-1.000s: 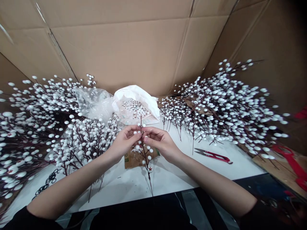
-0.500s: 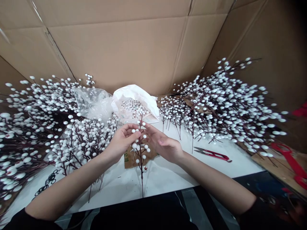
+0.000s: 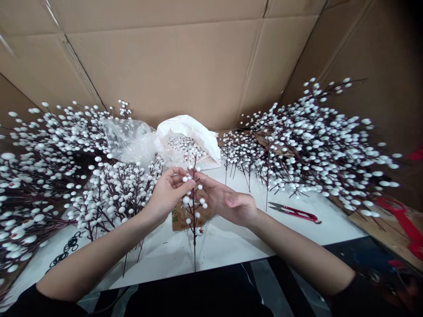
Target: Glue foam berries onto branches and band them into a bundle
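In the middle, a berry branch [image 3: 194, 233] with a dark brown stem and white balls stands upright, its bare lower end toward me. Near its top, my left hand [image 3: 170, 189] pinches it between thumb and fingers. From the right, my right hand [image 3: 234, 200] lies with fingers stretched out behind the upper stem and thumb apart. Whether those fingertips touch the twig cannot be made out. Behind the branch is a brown paper piece [image 3: 178, 223] with green characters. A small reddish star [image 3: 201, 230] shows beside the stem.
An open white bag [image 3: 211, 152] of loose white balls stands at the back, beside a clear plastic bag [image 3: 132, 143]. Bunches of white-berry branches fill the left [image 3: 112, 189] and right [image 3: 307, 145]. Red-handled snips [image 3: 297, 212] and black rings [image 3: 66, 251] lie on the white table [image 3: 244, 246]. Red scissors [image 3: 401, 220] are far right.
The right palm has turned up slightly, with its thumb further out. The lower end of the branch has swung slightly left. My left hand keeps its pinch near the top.
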Demonstrator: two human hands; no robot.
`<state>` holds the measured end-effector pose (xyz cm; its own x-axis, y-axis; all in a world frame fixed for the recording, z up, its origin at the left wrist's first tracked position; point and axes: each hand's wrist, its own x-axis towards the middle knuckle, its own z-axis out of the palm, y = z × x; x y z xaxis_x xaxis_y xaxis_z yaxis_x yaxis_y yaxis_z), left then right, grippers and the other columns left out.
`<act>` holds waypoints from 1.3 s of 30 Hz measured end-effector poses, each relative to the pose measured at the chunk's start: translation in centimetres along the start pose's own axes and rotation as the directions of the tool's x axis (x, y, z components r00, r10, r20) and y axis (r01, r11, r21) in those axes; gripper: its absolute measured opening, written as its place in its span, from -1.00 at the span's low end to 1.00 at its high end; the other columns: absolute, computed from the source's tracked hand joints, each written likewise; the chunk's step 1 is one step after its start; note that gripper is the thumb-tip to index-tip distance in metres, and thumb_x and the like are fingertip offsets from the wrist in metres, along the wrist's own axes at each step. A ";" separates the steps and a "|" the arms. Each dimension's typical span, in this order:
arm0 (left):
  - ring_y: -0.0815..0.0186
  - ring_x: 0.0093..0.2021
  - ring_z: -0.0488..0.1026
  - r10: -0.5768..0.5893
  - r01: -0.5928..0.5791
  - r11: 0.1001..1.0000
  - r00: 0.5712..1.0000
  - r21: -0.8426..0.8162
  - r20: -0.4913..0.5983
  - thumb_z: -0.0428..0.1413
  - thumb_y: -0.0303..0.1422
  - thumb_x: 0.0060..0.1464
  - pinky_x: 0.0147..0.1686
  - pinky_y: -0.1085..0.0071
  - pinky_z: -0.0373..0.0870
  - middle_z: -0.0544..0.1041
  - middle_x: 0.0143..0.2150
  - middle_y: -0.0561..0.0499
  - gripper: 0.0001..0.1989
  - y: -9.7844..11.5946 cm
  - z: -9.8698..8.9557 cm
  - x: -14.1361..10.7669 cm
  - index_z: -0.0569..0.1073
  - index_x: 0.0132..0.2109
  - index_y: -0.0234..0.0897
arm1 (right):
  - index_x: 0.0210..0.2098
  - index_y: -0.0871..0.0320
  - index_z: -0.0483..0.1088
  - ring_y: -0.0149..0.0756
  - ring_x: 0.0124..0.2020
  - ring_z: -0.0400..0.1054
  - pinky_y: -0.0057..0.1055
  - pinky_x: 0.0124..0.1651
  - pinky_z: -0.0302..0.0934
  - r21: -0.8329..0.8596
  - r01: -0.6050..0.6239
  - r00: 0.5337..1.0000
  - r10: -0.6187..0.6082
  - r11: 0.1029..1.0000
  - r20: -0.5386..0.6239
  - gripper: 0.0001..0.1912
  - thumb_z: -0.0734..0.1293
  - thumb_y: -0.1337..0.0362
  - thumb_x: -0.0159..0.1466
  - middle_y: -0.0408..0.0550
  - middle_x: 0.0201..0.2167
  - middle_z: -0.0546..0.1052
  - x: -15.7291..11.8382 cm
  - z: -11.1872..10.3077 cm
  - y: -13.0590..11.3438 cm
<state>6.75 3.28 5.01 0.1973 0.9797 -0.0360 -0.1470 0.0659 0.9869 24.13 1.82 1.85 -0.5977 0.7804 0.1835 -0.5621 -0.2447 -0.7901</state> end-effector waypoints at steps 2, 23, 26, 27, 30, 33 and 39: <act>0.45 -0.46 0.45 -0.001 0.001 1.000 1.000 -0.001 -0.004 0.37 -0.31 -0.19 -0.42 0.55 0.37 0.52 -0.48 0.14 -0.59 -0.1 0.0 0.0 0.31 -0.29 -0.28 | 0.09 0.05 0.37 -0.08 0.08 0.11 -0.13 0.12 0.06 0.001 -0.004 1.000 0.004 1.000 0.000 -0.26 0.37 0.25 -0.15 0.00 0.16 0.24 0.0 0.0 0.1; 0.46 -0.50 0.43 -0.021 0.021 1.000 1.000 0.004 0.003 0.35 -0.30 -0.14 -0.45 0.54 0.39 0.50 -0.48 0.15 -0.61 -0.6 0.0 0.0 0.29 -0.28 -0.27 | 0.22 -0.07 0.23 -0.20 -0.01 0.16 -0.22 0.18 -0.02 0.023 -0.028 0.995 0.026 0.999 0.094 -0.08 0.34 0.35 -0.18 -0.10 0.15 0.29 -0.2 -0.1 0.8; 0.46 -0.52 0.42 -0.027 0.027 1.000 1.000 0.007 -0.001 0.35 -0.30 -0.16 -0.47 0.54 0.37 0.49 -0.49 0.15 -0.61 -0.4 0.1 -0.1 0.29 -0.30 -0.27 | 0.24 -0.06 0.22 -0.21 -0.04 0.16 -0.22 0.18 0.00 -0.014 -0.042 0.997 0.043 0.999 0.067 -0.07 0.35 0.34 -0.18 -0.10 0.12 0.29 -0.2 -0.1 0.8; 0.46 -0.52 0.42 -0.028 0.028 1.000 1.000 0.006 -0.004 0.36 -0.30 -0.17 -0.47 0.54 0.37 0.49 -0.49 0.15 -0.60 -0.4 0.1 -0.1 0.29 -0.30 -0.27 | 0.24 -0.07 0.21 -0.20 -0.03 0.16 -0.22 0.19 0.00 -0.024 -0.044 0.997 0.046 0.999 0.058 -0.06 0.35 0.33 -0.19 -0.10 0.16 0.27 -0.2 -0.1 0.8; 0.44 -0.50 0.43 -0.030 0.030 1.000 0.999 0.005 -0.012 0.37 -0.31 -0.19 -0.46 0.53 0.38 0.51 -0.47 0.13 -0.60 -0.5 0.1 -0.1 0.29 -0.32 -0.27 | 0.24 -0.09 0.20 -0.17 0.04 0.14 -0.20 0.23 -0.02 -0.051 -0.061 0.998 0.062 0.997 0.031 -0.04 0.35 0.34 -0.20 -0.13 0.30 0.12 -0.2 0.0 0.7; 0.44 -0.48 0.44 -0.029 0.029 0.999 0.999 0.013 -0.019 0.37 -0.32 -0.19 -0.45 0.52 0.37 0.52 -0.46 0.12 -0.60 -0.6 0.1 0.0 0.29 -0.32 -0.26 | 0.27 -0.08 0.16 -0.08 0.19 0.05 -0.16 0.26 -0.04 -0.074 -0.078 0.997 0.080 0.994 0.014 -0.01 0.35 0.33 -0.19 -0.14 0.38 -0.01 -0.3 0.1 0.6; 0.44 -0.48 0.44 -0.026 0.027 0.999 0.999 0.025 -0.020 0.37 -0.33 -0.20 -0.44 0.53 0.37 0.50 -0.50 0.14 -0.60 -0.6 0.1 0.0 0.27 -0.35 -0.27 | 0.38 -0.08 -0.06 -0.06 0.39 -0.23 -0.17 0.32 -0.11 -0.137 -0.103 0.994 0.105 0.985 0.009 0.13 0.35 0.33 -0.17 -0.23 0.45 -0.31 -0.3 0.3 0.4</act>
<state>6.94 3.17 4.46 0.1817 0.9812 -0.0648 -0.1171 0.0871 0.9893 23.89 1.34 1.64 -0.6587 0.7450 0.1051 -0.4138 -0.2420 -0.8776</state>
